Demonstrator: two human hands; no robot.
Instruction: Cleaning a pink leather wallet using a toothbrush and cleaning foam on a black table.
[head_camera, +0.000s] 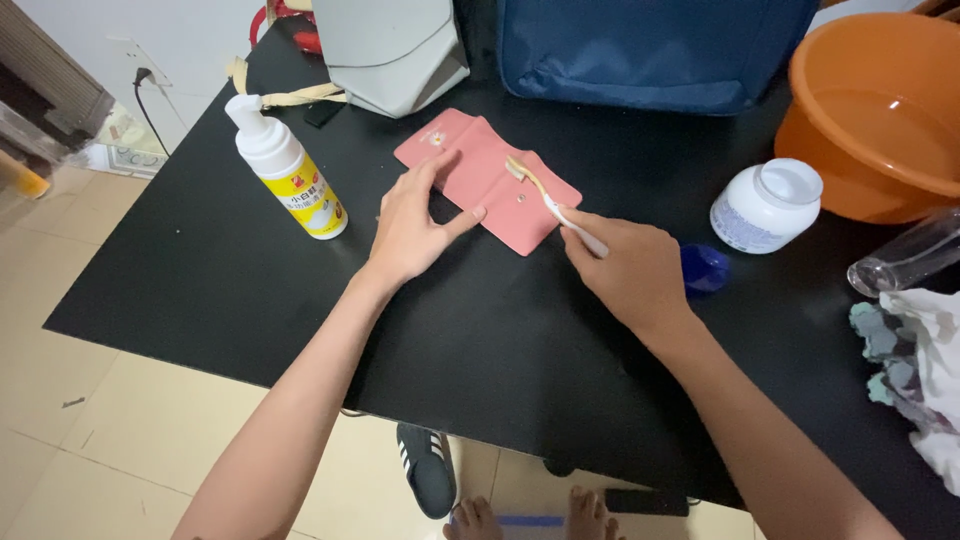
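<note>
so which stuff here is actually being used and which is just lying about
In use:
- pink wallet, pinned flat by left hand
- toothbrush, held in right hand, bristles on the wallet

Lying about:
- foam pump bottle
- white jar
- blue cap
- orange basin
- grey bag
- blue bag
- patterned cloth

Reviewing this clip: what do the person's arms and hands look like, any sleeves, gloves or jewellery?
Both forearms are bare to the frame's edge, no sleeves in view. The left hand and right hand wear no gloves; no rings, watch or bracelets show on the visible sides.
</note>
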